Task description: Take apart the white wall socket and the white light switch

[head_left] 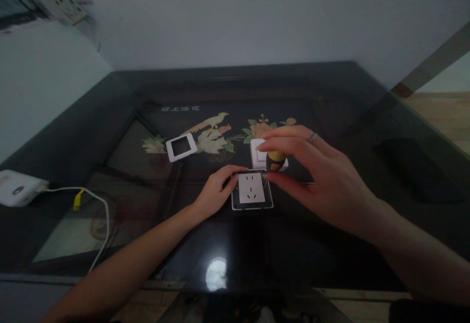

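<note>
A wall socket (251, 188) with a white face and dark surround lies on the dark table in front of me. My left hand (216, 188) grips its left edge, with a finger along the top and the thumb at the side. In my right hand (316, 166) is a screwdriver (275, 160) with a stubby yellow and black handle, pinched between fingers and thumb. Its tip points down at the socket's right side; whether it touches a screw I cannot tell. Just behind lies a white switch plate (258, 152), partly covered by my right hand. A white square frame (181, 147) rests to the left.
The glossy table top (183, 244) carries a bird and flower pattern. At the left lie a white box-shaped device (22, 188) and its white cable (107, 215) with a yellow tag (77, 199). A dark flat object (418, 169) is at the right. Walls stand behind.
</note>
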`<state>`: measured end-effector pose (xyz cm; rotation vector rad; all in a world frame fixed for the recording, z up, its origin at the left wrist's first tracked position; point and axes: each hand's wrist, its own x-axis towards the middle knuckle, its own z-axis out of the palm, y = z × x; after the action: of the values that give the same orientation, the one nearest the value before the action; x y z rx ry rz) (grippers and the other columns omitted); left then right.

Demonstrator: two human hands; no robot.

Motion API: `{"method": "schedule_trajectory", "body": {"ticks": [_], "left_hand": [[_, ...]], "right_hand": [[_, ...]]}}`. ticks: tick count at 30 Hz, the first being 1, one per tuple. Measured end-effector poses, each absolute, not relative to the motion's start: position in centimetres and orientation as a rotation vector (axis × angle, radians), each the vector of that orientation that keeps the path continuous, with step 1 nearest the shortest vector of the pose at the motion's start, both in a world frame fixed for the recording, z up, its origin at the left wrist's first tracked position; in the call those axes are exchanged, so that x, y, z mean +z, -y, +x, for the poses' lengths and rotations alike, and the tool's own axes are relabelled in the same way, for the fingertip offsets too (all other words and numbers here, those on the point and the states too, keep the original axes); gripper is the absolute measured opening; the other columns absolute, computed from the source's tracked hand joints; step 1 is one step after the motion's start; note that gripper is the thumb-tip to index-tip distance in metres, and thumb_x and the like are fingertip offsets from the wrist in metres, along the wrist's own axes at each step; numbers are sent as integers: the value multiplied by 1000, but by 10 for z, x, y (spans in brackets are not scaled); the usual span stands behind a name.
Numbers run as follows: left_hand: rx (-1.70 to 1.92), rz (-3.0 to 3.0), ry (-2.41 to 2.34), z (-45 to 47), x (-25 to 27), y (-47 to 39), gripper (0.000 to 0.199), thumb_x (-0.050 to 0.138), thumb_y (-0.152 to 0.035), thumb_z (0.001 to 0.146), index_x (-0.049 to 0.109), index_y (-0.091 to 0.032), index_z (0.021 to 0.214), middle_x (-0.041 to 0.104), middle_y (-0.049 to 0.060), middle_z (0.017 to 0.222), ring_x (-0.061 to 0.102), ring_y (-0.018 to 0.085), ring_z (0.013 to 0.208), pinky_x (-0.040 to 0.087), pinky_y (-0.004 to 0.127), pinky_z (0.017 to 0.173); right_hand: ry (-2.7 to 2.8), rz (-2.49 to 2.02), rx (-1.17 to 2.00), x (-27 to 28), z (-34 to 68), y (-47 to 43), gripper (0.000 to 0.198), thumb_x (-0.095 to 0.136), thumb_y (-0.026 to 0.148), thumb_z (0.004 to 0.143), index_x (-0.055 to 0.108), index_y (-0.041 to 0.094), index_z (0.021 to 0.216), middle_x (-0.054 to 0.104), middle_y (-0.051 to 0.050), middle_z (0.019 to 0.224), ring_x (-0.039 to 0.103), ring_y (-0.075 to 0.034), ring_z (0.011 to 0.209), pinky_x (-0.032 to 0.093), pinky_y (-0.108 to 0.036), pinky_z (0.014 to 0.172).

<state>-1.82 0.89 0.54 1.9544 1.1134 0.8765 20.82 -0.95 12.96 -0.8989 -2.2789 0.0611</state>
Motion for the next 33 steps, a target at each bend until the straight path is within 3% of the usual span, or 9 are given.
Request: {"method": "schedule_trajectory", "body": {"ticks": [4, 8, 11, 14, 16, 21, 26, 30, 33], "left_hand": [[886, 1953, -1110, -18, 4, -9, 28, 45, -22, 99, 65, -18, 117, 73, 8, 116, 67, 22, 110, 52, 41, 99], [885, 1947, -1110, -18, 3, -10, 28, 45, -21, 99, 66, -19, 117, 73, 8, 115, 67, 22, 109, 52, 40, 99], [890, 1943, -1109, -18, 3, -10, 27, 45, -21, 99, 66, -19, 117, 73, 8, 116, 67, 23, 110, 51, 40, 99], [890, 1943, -1103, -18, 4, -10, 27, 45, -21, 99, 66, -19, 117, 73, 8, 116, 66, 23, 111, 51, 40, 100], [886, 1942, -1104, -18, 4, -9, 27, 45, -20, 99, 66, -19, 117, 73, 8, 115, 67, 23, 109, 51, 41, 99], [885, 1940, -1103, -18, 4, -9, 28, 45, -21, 100, 66, -19, 119, 73, 8, 116, 67, 22, 110, 52, 40, 99], [895, 1951, -1089, -19, 0, -10, 27, 46, -21, 100, 65, -19, 119, 72, 8, 117, 66, 22, 111, 51, 40, 100], [884, 1958, -1090, -19, 0, -10, 29, 44, -21, 100, 65, -18, 119, 73, 9, 116, 67, 23, 110, 51, 42, 99], [883, 1960, -1093, -19, 1, -10, 29, 43, -21, 100, 65, -17, 119, 73, 10, 116, 67, 23, 109, 52, 42, 99]], "right_hand": [[2204, -880, -39, 127, 207, 9, 21, 62, 14, 91, 66, 17, 112, 68, -8, 102, 67, -18, 91, 59, -30, 78], [2270, -884, 129, 130, 209, 11, 44, 56, 4, 91, 54, 16, 133, 68, -9, 125, 66, -17, 113, 56, -26, 95], [2291, -861, 131, 130, 208, 10, 37, 60, 11, 92, 58, 15, 128, 64, -11, 131, 62, -20, 120, 55, -30, 98], [2249, -875, 15, 128, 207, 10, 25, 64, 21, 92, 65, 18, 117, 67, -9, 112, 67, -19, 100, 58, -30, 86], [2249, -878, 6, 128, 208, 10, 27, 60, 16, 94, 64, 19, 120, 69, -7, 108, 67, -17, 97, 58, -27, 84], [2331, -866, 119, 131, 211, 11, 44, 58, 9, 92, 53, 15, 136, 65, -10, 129, 64, -19, 117, 57, -28, 94], [2254, -871, -5, 128, 209, 10, 26, 66, 24, 92, 66, 19, 117, 68, -8, 105, 68, -19, 94, 60, -31, 80], [2267, -897, 22, 127, 209, 9, 41, 59, 11, 93, 57, 17, 133, 71, -6, 111, 68, -17, 101, 59, -27, 86], [2316, -919, 50, 128, 210, 8, 49, 58, 13, 94, 48, 15, 142, 70, -8, 119, 68, -19, 107, 60, -29, 88]]}}
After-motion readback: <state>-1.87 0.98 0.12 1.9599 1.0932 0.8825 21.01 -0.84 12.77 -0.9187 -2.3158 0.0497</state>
